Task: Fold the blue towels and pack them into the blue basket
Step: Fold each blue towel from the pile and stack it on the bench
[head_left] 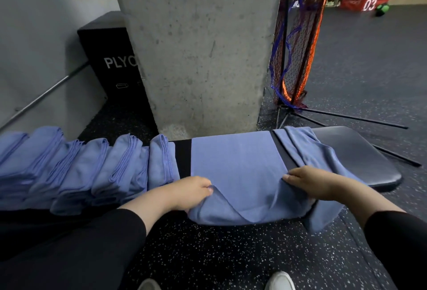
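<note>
Nearest the camera, at the bottom edge: two white shoe toes (280, 281) on black speckled rubber floor (221, 255), with black-clad legs and black sleeves at either side. Next item: left hand (184, 193), its grip curled and pinching the near left edge of a flat blue towel (235, 169); right hand (307, 182), its grip likewise curled and clamped on the near right edge of the same towel. Towel lies spread across a black padded counter (360, 151), its near hem drooping over the front edge in soft folds. Just right of it: a second, loose blue towel (323, 158), rumpled, draped over the counter and hanging off the front beneath the right forearm. Left of the spread towel, separated by a bare strip of black padding: a row of folded blue towels (92, 169), overlapping one another and running off the left edge of the view. Behind the counter: grey concrete pillar (198, 47). Left of pillar: black box (113, 63) lettered "PLYO", a metal bar (44, 95) leaning on the wall. Right of pillar: folded orange-and-blue net on black stand (298, 42). Far right background: red box (365, 0) marked "03", green ball (382, 9).
</note>
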A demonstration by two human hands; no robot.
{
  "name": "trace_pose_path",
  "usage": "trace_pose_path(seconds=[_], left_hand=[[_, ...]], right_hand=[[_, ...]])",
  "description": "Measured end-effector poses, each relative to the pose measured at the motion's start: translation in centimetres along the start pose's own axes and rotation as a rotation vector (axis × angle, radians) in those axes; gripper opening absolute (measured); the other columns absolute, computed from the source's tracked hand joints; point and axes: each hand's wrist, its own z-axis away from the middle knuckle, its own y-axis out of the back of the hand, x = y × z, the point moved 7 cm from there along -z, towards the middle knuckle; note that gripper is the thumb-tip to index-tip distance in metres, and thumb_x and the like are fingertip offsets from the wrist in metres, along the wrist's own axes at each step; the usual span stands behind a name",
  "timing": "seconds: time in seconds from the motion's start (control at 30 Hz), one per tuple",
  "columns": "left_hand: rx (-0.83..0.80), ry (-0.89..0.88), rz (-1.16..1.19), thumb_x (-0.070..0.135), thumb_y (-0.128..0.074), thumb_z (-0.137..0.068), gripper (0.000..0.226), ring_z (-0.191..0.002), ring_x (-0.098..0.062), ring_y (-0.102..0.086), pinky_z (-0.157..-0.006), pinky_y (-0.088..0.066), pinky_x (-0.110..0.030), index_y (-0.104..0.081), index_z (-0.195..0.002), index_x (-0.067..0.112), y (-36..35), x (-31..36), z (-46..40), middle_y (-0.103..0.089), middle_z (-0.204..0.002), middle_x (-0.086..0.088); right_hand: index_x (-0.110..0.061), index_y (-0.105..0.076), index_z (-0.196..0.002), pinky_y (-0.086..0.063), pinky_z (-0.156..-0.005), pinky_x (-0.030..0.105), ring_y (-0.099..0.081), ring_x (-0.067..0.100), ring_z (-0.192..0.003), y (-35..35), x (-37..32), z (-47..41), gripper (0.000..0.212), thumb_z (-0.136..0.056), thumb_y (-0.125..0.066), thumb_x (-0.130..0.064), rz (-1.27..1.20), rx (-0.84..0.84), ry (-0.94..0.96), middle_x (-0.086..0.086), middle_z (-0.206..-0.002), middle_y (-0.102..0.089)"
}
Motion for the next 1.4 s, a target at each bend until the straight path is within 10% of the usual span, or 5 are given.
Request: trace_pose_path(seconds=[0.17,0.33,0.53,0.93,1.4], left_hand=[[-0.237,0.146,0.489,0.020,-0.046,-0.101,0.024,-0.045,-0.017,-0.048,-0.047,-0.042,-0.023,-0.052,-0.078,0.019,-1.5,-0.8,3.0,-0.050,-0.057,-0.002],[0.388,0.121,0.877,0.021,-0.049,-0.094,0.027,-0.051,-0.017,-0.035,-0.048,-0.033,-0.024,-0.045,-0.068,0.024,4.4,-2.7,0.1,-0.037,-0.061,0.000],[0.862,0.051,0.357,0.022,-0.044,-0.103,0.037,-0.057,-0.022,-0.036,-0.054,-0.027,-0.037,-0.038,-0.067,0.016,9.2,-2.1,-3.1,-0.041,-0.058,-0.002],[0.493,0.039,-0.333,0.011,-0.045,-0.102,0.013,-0.096,-0.031,-0.059,-0.066,-0.032,-0.033,-0.058,-0.102,0.012,4.3,-1.4,-8.7,-0.064,-0.106,-0.012],[0.440,-0.014,0.218,0.011,-0.043,-0.098,0.037,-0.067,-0.022,-0.044,-0.060,-0.031,-0.033,-0.037,-0.062,0.017,5.1,-1.7,-1.1,-0.043,-0.062,0.000]], right_hand=[[-0.018,-0.058,-0.073,-0.045,-0.057,0.029,-0.046,0.017,-0.058,-0.4,-0.5,1.4,0.043,-0.098,-0.052,-0.052,-0.347,-0.058,-0.003,-0.002,-0.064,-0.049],[-0.005,-0.067,-0.098,-0.041,-0.083,0.034,-0.060,0.023,-0.096,3.8,-2.4,-0.3,0.039,-0.104,-0.046,-0.037,-0.547,0.445,0.045,0.011,-0.101,-0.070],[-0.004,-0.056,-0.085,-0.028,-0.066,0.033,-0.051,0.023,-0.081,5.0,-4.2,-4.6,0.037,-0.107,-0.038,-0.028,-0.596,0.693,0.038,0.007,-0.081,-0.058],[-0.010,-0.050,-0.085,-0.039,-0.077,0.040,-0.060,0.041,-0.097,0.0,-5.3,-9.2,0.033,-0.107,-0.036,-0.030,-0.099,0.452,0.031,0.024,-0.102,-0.066],[-0.013,-0.058,-0.077,-0.046,-0.073,0.021,-0.057,0.016,-0.078,0.9,-2.0,-1.4,0.041,-0.098,-0.048,-0.047,-0.462,0.351,0.041,-0.003,-0.072,-0.060]])
